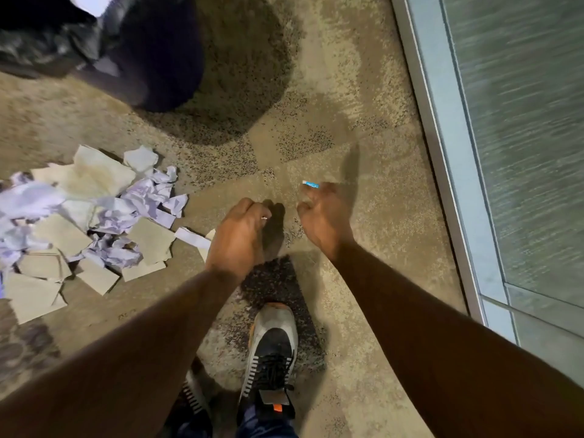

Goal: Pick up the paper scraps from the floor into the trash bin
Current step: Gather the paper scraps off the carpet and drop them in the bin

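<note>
Blue-white scrap [311,184] pinched at right hand [325,216] fingertips; left hand [237,238] curled, contents can't tell.
Paper pile [85,222] lies left of left fingers; bin [104,49] ahead: scoop handfuls.

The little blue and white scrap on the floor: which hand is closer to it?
Right. The right hand has its fingertips at the little blue and white scrap; the left hand is farther off, beside the paper pile.
</note>
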